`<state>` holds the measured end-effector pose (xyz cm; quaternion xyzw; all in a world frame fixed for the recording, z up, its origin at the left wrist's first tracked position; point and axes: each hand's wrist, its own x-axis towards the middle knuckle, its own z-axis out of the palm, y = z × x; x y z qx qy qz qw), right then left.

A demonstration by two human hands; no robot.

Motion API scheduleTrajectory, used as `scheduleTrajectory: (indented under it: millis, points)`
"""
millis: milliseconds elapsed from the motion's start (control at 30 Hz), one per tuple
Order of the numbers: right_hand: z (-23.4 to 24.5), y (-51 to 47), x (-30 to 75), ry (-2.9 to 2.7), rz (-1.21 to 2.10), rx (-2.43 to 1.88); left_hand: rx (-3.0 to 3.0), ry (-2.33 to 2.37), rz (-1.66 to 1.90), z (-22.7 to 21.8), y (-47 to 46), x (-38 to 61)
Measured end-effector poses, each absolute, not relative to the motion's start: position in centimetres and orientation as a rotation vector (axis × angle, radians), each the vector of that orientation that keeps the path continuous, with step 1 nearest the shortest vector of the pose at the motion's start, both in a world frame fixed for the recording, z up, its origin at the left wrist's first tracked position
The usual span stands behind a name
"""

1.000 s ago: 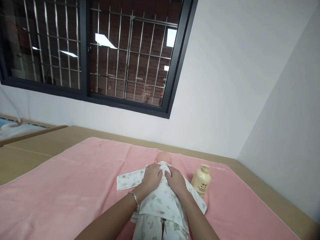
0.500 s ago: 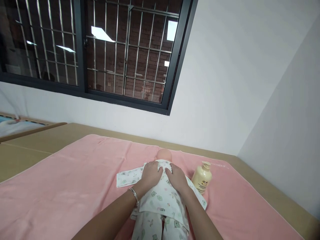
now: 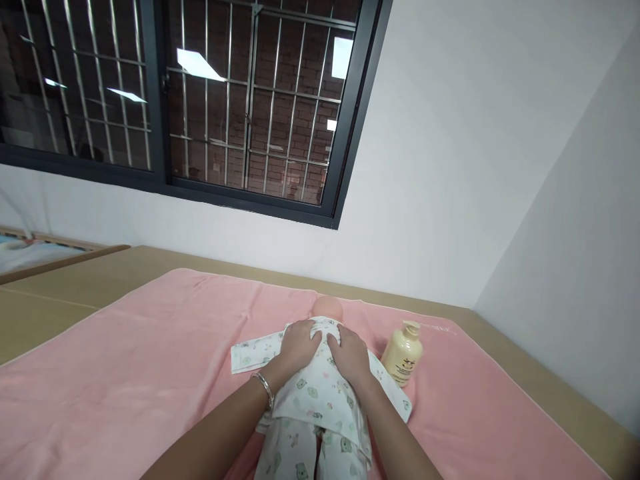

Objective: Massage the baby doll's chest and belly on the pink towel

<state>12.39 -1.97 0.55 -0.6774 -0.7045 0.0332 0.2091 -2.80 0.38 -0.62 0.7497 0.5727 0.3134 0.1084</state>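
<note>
A baby doll lies lengthwise on a pink blanket, its bald head away from me. It wears a white printed top and matching trousers. On the left side of its upper body rests my left hand, palm down with the thumb spread inward. My right hand lies the same way on the right side, the two thumbs close together but apart. Neither hand grips anything visible; some fingertips curve out of sight over the doll's shoulders. One sleeve stretches flat to the left.
A cream pump bottle stands on the blanket right of the doll, close to the other sleeve. Around the blanket runs a tan tabletop. Behind it are a white wall and a barred window.
Both hands stay on the doll's upper body, with hardly any movement. The whole view has shifted slightly, and the bottle and doll keep their places.
</note>
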Motion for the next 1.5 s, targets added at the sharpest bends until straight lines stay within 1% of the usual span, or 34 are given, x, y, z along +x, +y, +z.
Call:
scheduleTrajectory:
  millis: [233,433,633,767,967,1100,1233,1333,1500]
  points:
    - [0.7,-2.1,12.5,-1.976,0.048,-1.826,2.336,1.598,0.86,-0.6,0.3,-3.0]
    - [1.7,-3.3,11.6,-2.058,-0.063,-1.74,2.457,1.503,0.926,-0.6,-0.2,-2.7]
    - [1.7,-2.8,11.9,-2.024,-0.005,-1.856,2.326,1.676,0.957,-1.2,0.0,-2.6]
    - [1.4,-2.3,12.4,-2.04,0.013,-1.887,2.313,1.558,1.028,-1.9,0.6,-2.9]
    - [1.9,-3.0,11.9,-2.11,-0.034,-1.775,2.324,1.338,1.117,-2.2,0.5,-3.0]
    - [1.9,-3.3,11.4,-1.994,-0.016,-1.82,2.2,1.462,1.16,-2.6,0.2,-2.8]
    - [1.5,-2.9,11.7,-1.963,0.039,-1.858,2.127,1.622,1.113,-2.6,0.5,-2.6]
    - [1.2,-2.6,12.0,-1.995,0.021,-1.847,2.218,1.565,1.085,-2.4,0.7,-2.6]
    - [1.4,-2.9,11.7,-2.078,-0.1,-1.724,2.287,1.41,1.151,-2.3,0.6,-2.9]
